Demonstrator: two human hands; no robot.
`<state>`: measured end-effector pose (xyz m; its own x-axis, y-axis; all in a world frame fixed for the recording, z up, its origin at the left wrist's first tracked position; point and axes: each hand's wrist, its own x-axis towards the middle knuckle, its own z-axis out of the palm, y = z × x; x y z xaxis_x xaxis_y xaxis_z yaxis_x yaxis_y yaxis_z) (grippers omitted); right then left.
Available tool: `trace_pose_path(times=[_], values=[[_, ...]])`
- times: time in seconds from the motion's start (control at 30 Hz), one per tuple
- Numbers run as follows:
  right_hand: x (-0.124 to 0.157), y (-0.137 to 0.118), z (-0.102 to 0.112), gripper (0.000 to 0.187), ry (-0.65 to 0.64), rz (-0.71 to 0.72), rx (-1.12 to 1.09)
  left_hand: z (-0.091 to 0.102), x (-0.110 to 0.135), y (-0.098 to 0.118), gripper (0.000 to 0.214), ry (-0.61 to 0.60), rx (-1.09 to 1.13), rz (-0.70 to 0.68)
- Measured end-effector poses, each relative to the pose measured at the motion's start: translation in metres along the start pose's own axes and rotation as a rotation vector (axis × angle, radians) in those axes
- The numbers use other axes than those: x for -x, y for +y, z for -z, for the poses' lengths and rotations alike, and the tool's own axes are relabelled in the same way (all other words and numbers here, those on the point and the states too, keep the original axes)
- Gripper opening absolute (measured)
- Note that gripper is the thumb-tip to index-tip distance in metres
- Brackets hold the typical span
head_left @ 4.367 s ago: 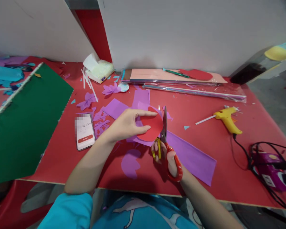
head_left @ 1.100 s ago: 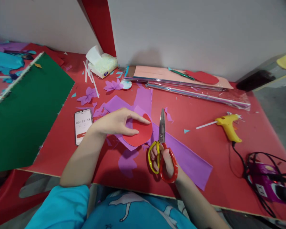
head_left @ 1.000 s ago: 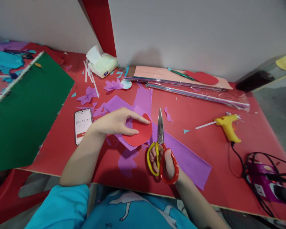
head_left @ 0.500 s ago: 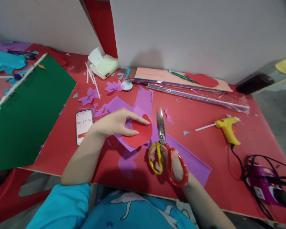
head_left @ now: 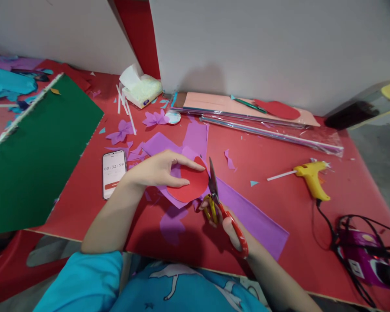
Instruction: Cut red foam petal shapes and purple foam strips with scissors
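Observation:
My left hand (head_left: 160,169) presses a rounded red paper cutout (head_left: 196,184) onto a purple paper sheet (head_left: 174,199), thumb and forefinger lying along the red face and the other fingers hidden. In my right hand (head_left: 228,223) are scissors (head_left: 213,186) with one red and one yellow handle. Their blades point away from me, right at the cutout's right edge; whether they touch the paper I cannot tell. A long purple strip (head_left: 253,212) lies under the right wrist. Nearer my body lies a petal-shaped purple piece (head_left: 173,225).
Purple paper flowers (head_left: 156,118), white glue sticks (head_left: 126,108) and a tissue pack (head_left: 146,91) lie behind. A phone (head_left: 113,173) and green board (head_left: 52,156) are left. Right are a yellow glue gun (head_left: 313,177) and corded purple box (head_left: 360,255). Packaged paper (head_left: 214,104) lines the wall.
My right hand has brought the scissors left to the red cutout's edge, turning them so that the blades look narrower. My left hand and the cutout have hardly moved.

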<state>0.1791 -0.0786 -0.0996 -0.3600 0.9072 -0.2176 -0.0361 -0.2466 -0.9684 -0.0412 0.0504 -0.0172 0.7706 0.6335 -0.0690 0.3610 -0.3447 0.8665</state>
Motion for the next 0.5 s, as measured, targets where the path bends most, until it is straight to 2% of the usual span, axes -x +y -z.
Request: trace_pose_path(times=[0.1,0.5], values=[[0.000,0.001,0.002,0.066,-0.037,0.069,0.097,-0.002,-0.001,0.002,0.042,0.000,0.019,0.004],[-0.003,0.004,0.004,0.067,-0.045,0.090,0.143,-0.010,-0.003,0.011,0.042,0.025,0.033,0.039]])
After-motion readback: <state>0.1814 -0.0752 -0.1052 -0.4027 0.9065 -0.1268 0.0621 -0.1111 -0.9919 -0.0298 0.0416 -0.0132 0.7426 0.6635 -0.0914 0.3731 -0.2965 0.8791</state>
